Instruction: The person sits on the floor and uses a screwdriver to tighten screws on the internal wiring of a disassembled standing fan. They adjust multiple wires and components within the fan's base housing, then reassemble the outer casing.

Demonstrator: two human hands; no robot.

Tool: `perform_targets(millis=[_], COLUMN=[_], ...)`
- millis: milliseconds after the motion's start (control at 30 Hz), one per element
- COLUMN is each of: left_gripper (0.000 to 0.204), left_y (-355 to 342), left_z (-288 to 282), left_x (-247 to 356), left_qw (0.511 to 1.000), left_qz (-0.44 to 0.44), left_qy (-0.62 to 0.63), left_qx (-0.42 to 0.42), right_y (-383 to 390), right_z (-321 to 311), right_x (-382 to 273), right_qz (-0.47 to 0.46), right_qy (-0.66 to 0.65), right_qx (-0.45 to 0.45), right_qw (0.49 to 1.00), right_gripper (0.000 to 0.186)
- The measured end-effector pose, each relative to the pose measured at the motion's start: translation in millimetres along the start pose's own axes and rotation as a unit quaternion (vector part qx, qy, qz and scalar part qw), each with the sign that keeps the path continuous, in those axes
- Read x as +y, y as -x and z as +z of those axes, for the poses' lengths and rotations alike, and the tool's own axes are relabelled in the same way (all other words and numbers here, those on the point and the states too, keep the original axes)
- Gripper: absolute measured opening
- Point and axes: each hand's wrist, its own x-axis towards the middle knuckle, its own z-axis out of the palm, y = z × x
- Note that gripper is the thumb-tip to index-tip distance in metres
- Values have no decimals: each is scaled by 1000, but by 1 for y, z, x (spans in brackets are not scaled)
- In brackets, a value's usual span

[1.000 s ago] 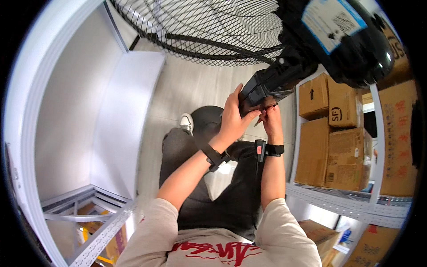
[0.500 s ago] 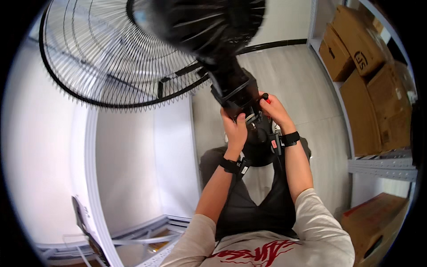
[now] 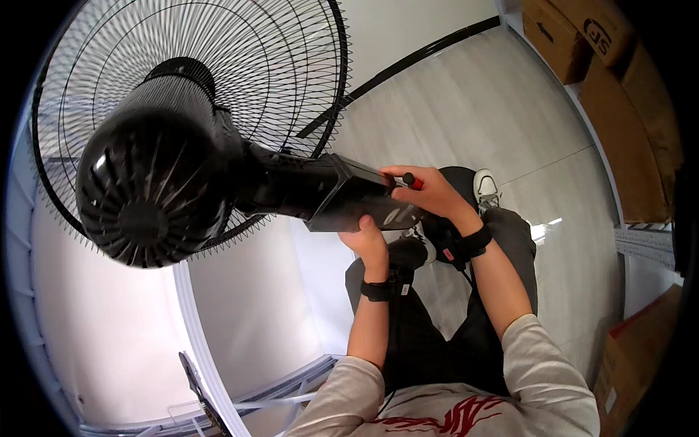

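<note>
At frame centre, the left hand (image 3: 369, 240) grips the black plastic fan neck housing (image 3: 349, 193) from beneath; the right hand (image 3: 429, 193) closes around a red-handled tool (image 3: 412, 180) atop it.

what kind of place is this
Probably a storeroom or stockroom: cardboard boxes stacked on metal shelving at the right, a bare grey floor, and a big black fan being worked on.

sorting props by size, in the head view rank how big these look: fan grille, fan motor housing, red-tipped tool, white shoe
1. fan grille
2. fan motor housing, though nearness to the camera inflates it
3. white shoe
4. red-tipped tool, mostly hidden in the right hand
</note>
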Motion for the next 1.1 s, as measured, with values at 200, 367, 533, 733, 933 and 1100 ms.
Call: perform_targets(millis=[200, 367, 533, 733, 933, 1100], left_gripper=[88, 100, 97, 95, 92, 90], left_y=[0, 5, 1, 1, 0, -3], left_z=[0, -1, 9, 9, 9, 11], left_x=[2, 7, 3, 10, 14, 11], left_qw=[1000, 999, 995, 994, 997, 998], left_qz=[-6, -3, 18, -1, -12, -10], left_qy=[9, -54, -90, -110, -77, -58], left_qx=[-13, 2, 28, 14, 1, 3], right_y=[1, -4, 3, 10, 20, 18], right_z=[-8, -34, -35, -33, -36, -28], right_x=[-2, 37, 122, 107, 81, 103], right_qz=[-8, 181, 191, 267, 312, 196], right_qy=[-10, -92, 30, 76, -125, -103], right_qx=[-25, 168, 231, 123, 60, 103], right_qw=[1000, 965, 954, 953, 940, 970], right_gripper=[49, 40, 46, 44, 41, 37])
